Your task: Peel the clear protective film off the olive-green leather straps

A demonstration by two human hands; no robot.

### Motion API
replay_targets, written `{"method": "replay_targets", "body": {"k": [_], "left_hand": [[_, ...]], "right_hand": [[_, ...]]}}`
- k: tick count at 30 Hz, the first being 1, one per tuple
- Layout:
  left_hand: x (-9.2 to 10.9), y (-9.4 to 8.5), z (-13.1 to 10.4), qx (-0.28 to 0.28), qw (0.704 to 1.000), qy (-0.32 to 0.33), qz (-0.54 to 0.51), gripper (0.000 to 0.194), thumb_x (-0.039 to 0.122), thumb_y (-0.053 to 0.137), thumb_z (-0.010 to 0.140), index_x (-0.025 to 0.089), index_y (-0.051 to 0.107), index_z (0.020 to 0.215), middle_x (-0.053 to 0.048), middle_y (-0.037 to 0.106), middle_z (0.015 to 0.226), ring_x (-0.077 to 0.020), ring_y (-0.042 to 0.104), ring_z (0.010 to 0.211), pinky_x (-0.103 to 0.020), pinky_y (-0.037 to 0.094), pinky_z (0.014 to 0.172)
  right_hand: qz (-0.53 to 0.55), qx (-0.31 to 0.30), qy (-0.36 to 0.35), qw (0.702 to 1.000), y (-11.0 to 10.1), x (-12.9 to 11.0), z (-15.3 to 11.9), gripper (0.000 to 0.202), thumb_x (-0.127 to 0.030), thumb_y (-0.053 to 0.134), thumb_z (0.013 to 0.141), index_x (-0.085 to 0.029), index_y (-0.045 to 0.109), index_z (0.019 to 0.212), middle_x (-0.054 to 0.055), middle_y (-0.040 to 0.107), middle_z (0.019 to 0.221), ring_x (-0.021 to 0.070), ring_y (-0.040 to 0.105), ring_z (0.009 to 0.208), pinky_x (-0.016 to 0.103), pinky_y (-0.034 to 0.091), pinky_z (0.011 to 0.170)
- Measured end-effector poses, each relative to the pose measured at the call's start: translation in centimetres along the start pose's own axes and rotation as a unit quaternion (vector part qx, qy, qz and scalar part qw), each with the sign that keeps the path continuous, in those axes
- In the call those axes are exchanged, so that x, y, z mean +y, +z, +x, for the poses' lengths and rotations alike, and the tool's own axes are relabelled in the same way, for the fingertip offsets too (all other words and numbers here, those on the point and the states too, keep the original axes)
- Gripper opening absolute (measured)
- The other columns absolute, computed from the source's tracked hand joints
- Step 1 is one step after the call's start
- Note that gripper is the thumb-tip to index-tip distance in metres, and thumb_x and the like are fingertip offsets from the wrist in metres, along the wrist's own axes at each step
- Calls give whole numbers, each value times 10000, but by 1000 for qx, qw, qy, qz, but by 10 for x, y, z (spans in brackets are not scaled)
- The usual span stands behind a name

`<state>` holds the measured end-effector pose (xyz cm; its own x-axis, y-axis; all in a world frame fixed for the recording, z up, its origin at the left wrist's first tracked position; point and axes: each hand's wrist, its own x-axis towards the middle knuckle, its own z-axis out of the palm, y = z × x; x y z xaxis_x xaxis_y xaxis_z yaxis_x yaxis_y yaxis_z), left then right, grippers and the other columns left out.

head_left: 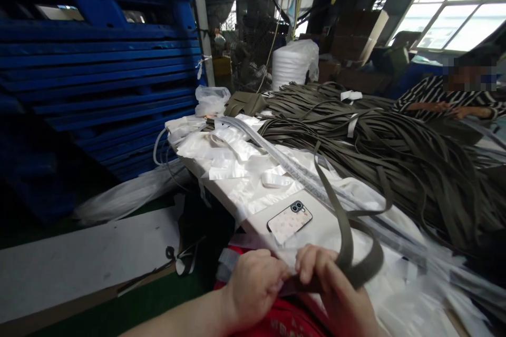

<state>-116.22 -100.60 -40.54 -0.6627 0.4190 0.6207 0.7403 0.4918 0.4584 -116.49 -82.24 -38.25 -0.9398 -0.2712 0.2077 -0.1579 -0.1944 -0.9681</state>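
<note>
Close in front of my body, a dark olive webbing strap (344, 245) loops up from my right hand (336, 287), whose fingers are curled round it. My left hand (256, 284) is closed in a fist just to the left, its thumb side facing my right hand. A dark stretch of the strap spans the small gap between both hands. What lies inside the left fist is mostly hidden. Just beyond my hands, a phone in a patterned case (290, 221) lies face down on the white-covered table (253, 205).
White ribbon scraps (233, 152) and long clear plastic strips (284, 166) cover the table. A large heap of olive straps (379, 142) spreads on the right. Blue pallets (98, 73) are stacked at left. Across the table sits a person in a striped top (427, 92).
</note>
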Motion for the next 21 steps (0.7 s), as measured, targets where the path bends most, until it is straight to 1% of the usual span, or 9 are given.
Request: {"method": "replay_targets", "body": {"k": [3, 4, 7, 9, 10, 12, 15, 18, 21], "left_hand": [[-9, 6, 7, -19, 997, -60, 53, 397, 238, 285, 1003, 199, 527, 691, -5, 571, 570, -150, 476, 506, -304, 270, 511], [-11, 9, 10, -19, 996, -67, 63, 389, 230, 297, 996, 201, 529, 685, -5, 571, 568, -152, 488, 506, -305, 274, 511], [-14, 17, 19, 6, 996, -68, 59, 349, 212, 313, 979, 202, 561, 734, -17, 636, 644, -166, 573, 577, -295, 349, 554], [-15, 22, 22, 15, 997, -68, 43, 336, 203, 307, 977, 202, 587, 791, -28, 679, 715, -177, 622, 655, -290, 402, 614], [-16, 25, 22, 9, 997, -70, 41, 343, 210, 301, 981, 205, 589, 794, -29, 680, 716, -181, 623, 659, -291, 407, 620], [-19, 29, 21, -20, 995, -76, 57, 371, 229, 288, 989, 211, 582, 763, -24, 652, 665, -185, 596, 609, -296, 386, 584], [-24, 33, 20, -60, 991, -82, 89, 372, 231, 297, 980, 216, 572, 729, -19, 632, 634, -192, 574, 577, -305, 350, 552], [-25, 33, 27, -84, 988, -85, 101, 335, 213, 326, 961, 218, 585, 749, -21, 641, 654, -197, 584, 604, -306, 359, 570], [-21, 31, 40, -102, 986, -86, 103, 323, 213, 337, 959, 216, 589, 756, -22, 637, 657, -194, 584, 619, -300, 368, 585]], "right_hand": [[0, 108, 36, 993, -12, 6, 23, 529, -568, 467, 964, -224, 472, 563, 58, 653, 721, 215, 599, 764, 357, 499, 781], [-20, 121, 39, 992, -12, 10, 27, 532, -588, 469, 958, -222, 499, 574, 65, 679, 774, 224, 613, 815, 366, 497, 831], [-77, 65, 44, 994, -4, 26, 26, 456, -626, 486, 937, -246, 722, 851, 74, 717, 1093, 265, 611, 1096, 400, 446, 1020], [-74, 24, 69, 995, 0, 34, 23, 441, -621, 528, 919, -278, 739, 1099, 62, 684, 1227, 269, 567, 1216, 403, 396, 1093], [-51, 28, 90, 994, -1, 34, 24, 440, -613, 561, 904, -277, 740, 1124, 64, 686, 1223, 271, 568, 1216, 402, 395, 1094], [46, 89, 123, 987, -13, 29, 32, 378, -593, 640, 859, -256, 773, 968, 63, 721, 1073, 264, 615, 1103, 396, 440, 1034], [202, 189, 92, 957, -44, 11, 49, 349, -531, 731, 805, -233, 663, 636, 18, 660, 763, 201, 610, 833, 343, 486, 885], [181, 207, 44, 960, -67, -5, 61, 446, -525, 717, 826, -221, 536, 555, 15, 615, 681, 183, 553, 749, 303, 451, 793], [106, 211, 24, 971, -70, -7, 63, 512, -612, 662, 836, -224, 492, 549, 41, 638, 679, 202, 537, 742, 318, 411, 754]]}}
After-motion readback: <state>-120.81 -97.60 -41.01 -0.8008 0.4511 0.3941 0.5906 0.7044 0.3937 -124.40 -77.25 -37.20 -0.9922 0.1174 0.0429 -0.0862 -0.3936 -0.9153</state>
